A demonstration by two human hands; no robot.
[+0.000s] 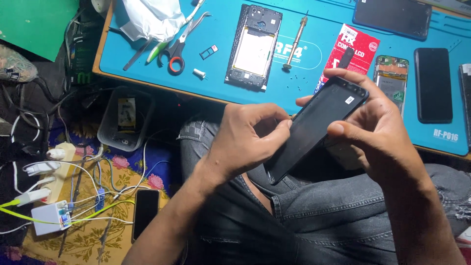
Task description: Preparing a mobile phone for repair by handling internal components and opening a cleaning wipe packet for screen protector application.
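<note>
Head view, looking down: I hold a black phone panel (314,128) tilted over my lap, between both hands. My right hand (378,130) clasps its upper end, thumb pressed on the smooth, matte face. My left hand (248,140) pinches its left long edge with curled fingertips. Its lower corner hangs free above my grey jeans (314,211), with open room beneath. Just beyond my grip runs the wooden edge of the bench under a blue work mat (147,59). Beyond my left hand on the mat lies an opened phone frame (253,47), a screwdriver (295,43) beside it, scissors (177,49) further left.
</note>
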